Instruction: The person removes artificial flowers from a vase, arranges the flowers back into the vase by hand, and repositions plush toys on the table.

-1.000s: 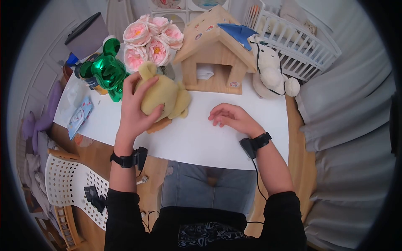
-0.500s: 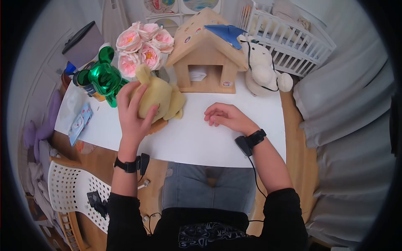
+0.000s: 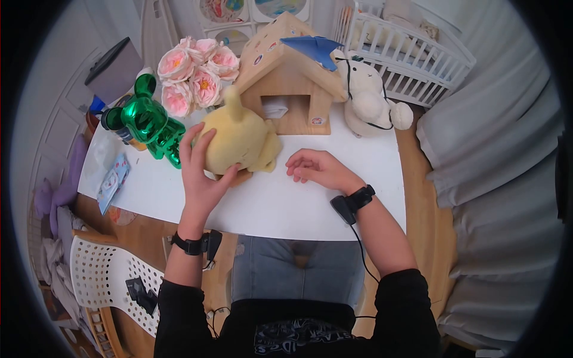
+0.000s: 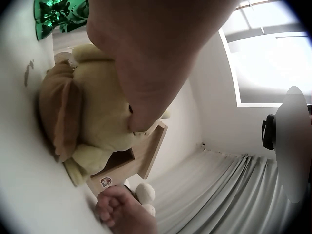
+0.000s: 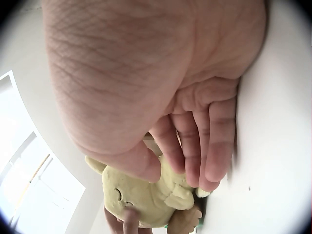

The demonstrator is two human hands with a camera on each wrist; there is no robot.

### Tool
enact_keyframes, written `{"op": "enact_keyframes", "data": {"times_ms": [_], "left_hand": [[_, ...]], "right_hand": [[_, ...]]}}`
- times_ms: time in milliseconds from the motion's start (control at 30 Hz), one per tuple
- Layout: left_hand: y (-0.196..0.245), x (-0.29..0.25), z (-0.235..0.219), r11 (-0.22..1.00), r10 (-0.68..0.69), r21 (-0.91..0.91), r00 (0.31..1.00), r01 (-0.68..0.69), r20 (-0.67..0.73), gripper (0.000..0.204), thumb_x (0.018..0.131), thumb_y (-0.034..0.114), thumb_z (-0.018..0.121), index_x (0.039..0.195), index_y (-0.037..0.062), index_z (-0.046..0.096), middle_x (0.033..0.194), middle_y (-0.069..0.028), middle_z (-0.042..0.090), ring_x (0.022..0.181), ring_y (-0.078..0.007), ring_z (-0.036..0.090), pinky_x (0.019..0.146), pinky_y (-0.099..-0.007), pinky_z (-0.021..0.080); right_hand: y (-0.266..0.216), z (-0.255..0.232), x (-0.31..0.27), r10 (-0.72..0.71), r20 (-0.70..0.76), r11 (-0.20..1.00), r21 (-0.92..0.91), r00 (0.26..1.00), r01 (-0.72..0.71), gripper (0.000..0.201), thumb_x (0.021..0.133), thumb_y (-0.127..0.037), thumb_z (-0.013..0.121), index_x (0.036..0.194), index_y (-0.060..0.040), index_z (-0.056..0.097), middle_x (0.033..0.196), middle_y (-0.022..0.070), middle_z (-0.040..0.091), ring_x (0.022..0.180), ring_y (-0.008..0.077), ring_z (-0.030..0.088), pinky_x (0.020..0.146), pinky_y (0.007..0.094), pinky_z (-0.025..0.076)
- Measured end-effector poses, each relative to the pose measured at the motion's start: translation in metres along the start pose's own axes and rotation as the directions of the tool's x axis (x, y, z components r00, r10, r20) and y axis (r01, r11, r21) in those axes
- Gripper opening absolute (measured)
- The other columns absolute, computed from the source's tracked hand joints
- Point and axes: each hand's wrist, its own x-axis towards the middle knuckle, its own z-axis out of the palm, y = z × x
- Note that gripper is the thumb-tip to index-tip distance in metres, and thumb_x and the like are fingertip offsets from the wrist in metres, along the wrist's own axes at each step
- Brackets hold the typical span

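Observation:
A pale yellow plush toy (image 3: 242, 143) with upright ears sits on the white table (image 3: 268, 212), left of its middle. My left hand (image 3: 203, 179) grips its head from the near left, fingers on the side and thumb on the face. In the left wrist view, a brown part (image 4: 61, 112) shows at the base of the plush. My right hand (image 3: 325, 169) rests on the table to the right of the toy, fingers loosely curled and holding nothing. From the right wrist view, the face of the plush toy (image 5: 139, 195) shows beyond the fingers.
Behind the plush stand pink flowers (image 3: 200, 74) and a wooden house (image 3: 292, 77) with a blue piece (image 3: 313, 51) on its roof. A shiny green figure (image 3: 149, 122) is at left, beside a small packet (image 3: 113, 182). A white plush (image 3: 367, 98) sits at right.
The yellow plush has moved to the right, closer to the house, and turned a little, with my left hand moving along on it. My right hand stays at its place on the table.

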Motion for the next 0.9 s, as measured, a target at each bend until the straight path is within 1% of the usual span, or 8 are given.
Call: {"op": "enact_keyframes", "data": {"times_ms": [267, 367, 433, 467, 533, 633, 867, 900], "left_hand": [[0.001, 0.007, 0.016, 0.997, -0.075, 0.016, 0.994, 0.077, -0.080, 0.081, 0.077, 0.009, 0.085, 0.152, 0.0068, 0.054, 0.150, -0.0181, 0.047, 0.140, -0.0381, 0.050, 0.118, -0.0479, 0.043], [0.001, 0.004, 0.016, 0.995, -0.072, 0.059, 0.992, 0.079, -0.099, 0.083, 0.076, 0.008, 0.084, 0.153, 0.0065, 0.052, 0.148, -0.0182, 0.047, 0.140, -0.0386, 0.049, 0.119, -0.0479, 0.043], [0.003, 0.005, 0.018, 0.995, -0.069, 0.062, 0.992, 0.076, -0.109, 0.084, 0.076, 0.008, 0.084, 0.153, 0.0063, 0.051, 0.148, -0.0182, 0.046, 0.140, -0.0388, 0.048, 0.120, -0.0480, 0.042], [0.005, 0.004, 0.018, 0.995, -0.064, 0.074, 0.990, 0.074, -0.122, 0.084, 0.076, 0.008, 0.084, 0.153, 0.0061, 0.051, 0.149, -0.0182, 0.046, 0.141, -0.0388, 0.047, 0.120, -0.0484, 0.041], [0.006, 0.003, 0.018, 0.994, -0.060, 0.085, 0.989, 0.072, -0.136, 0.085, 0.076, 0.008, 0.084, 0.153, 0.0058, 0.050, 0.149, -0.0183, 0.045, 0.142, -0.0388, 0.046, 0.121, -0.0487, 0.040], [0.006, 0.000, 0.016, 0.994, -0.074, 0.072, 0.987, 0.085, -0.139, 0.085, 0.076, 0.007, 0.084, 0.154, 0.0054, 0.049, 0.149, -0.0186, 0.045, 0.142, -0.0388, 0.045, 0.122, -0.0493, 0.039], [0.004, -0.004, 0.013, 0.993, -0.063, 0.090, 0.985, 0.078, -0.162, 0.086, 0.077, 0.007, 0.084, 0.155, 0.0057, 0.049, 0.151, -0.0185, 0.045, 0.143, -0.0386, 0.046, 0.122, -0.0495, 0.039], [0.003, -0.004, 0.012, 0.993, -0.067, 0.085, 0.985, 0.082, -0.158, 0.086, 0.077, 0.007, 0.085, 0.155, 0.0058, 0.049, 0.152, -0.0184, 0.045, 0.143, -0.0386, 0.046, 0.122, -0.0497, 0.039]], "right_hand": [[-0.002, 0.001, -0.001, -0.011, -0.014, 1.000, 0.029, 1.000, 0.011, 0.028, 0.105, -0.011, 0.068, 0.131, -0.0006, 0.066, 0.112, 0.0076, 0.075, 0.097, 0.0146, 0.072, 0.084, 0.0304, 0.060], [-0.009, 0.008, 0.001, -0.058, -0.019, 0.993, -0.107, 0.998, 0.056, 0.039, 0.103, -0.009, 0.070, 0.142, -0.0038, 0.063, 0.127, 0.0094, 0.072, 0.097, 0.0148, 0.072, 0.083, 0.0305, 0.060], [-0.018, 0.014, -0.001, -0.140, -0.052, 0.981, -0.141, 0.989, 0.131, 0.059, 0.100, -0.003, 0.069, 0.157, -0.0079, 0.054, 0.161, 0.0084, 0.054, 0.114, 0.0160, 0.069, 0.085, 0.0309, 0.060], [-0.020, 0.015, -0.002, -0.143, -0.056, 0.981, -0.144, 0.988, 0.134, 0.059, 0.100, -0.003, 0.069, 0.157, -0.0079, 0.054, 0.161, 0.0084, 0.054, 0.114, 0.0160, 0.069, 0.085, 0.0309, 0.060], [-0.022, 0.017, -0.002, -0.151, 0.009, 0.950, -0.276, 0.989, 0.147, 0.069, 0.099, -0.003, 0.070, 0.163, -0.0140, 0.050, 0.169, 0.0095, 0.047, 0.110, 0.0147, 0.069, 0.081, 0.0294, 0.059], [-0.018, 0.012, 0.001, -0.182, 0.045, 0.906, -0.381, 0.982, 0.185, 0.072, 0.099, -0.005, 0.070, 0.166, -0.0181, 0.047, 0.169, 0.0086, 0.047, 0.100, 0.0125, 0.068, 0.078, 0.0287, 0.057], [-0.016, 0.019, 0.012, -0.151, 0.060, 0.900, -0.405, 0.987, 0.162, 0.075, 0.099, -0.006, 0.071, 0.168, -0.0181, 0.044, 0.172, 0.0095, 0.046, 0.082, 0.0114, 0.065, 0.076, 0.0290, 0.055], [-0.020, 0.018, 0.009, -0.102, 0.043, 0.933, -0.341, 0.994, 0.111, 0.073, 0.099, -0.006, 0.070, 0.167, -0.0168, 0.045, 0.173, 0.0104, 0.044, 0.081, 0.0115, 0.065, 0.077, 0.0293, 0.055]]}}
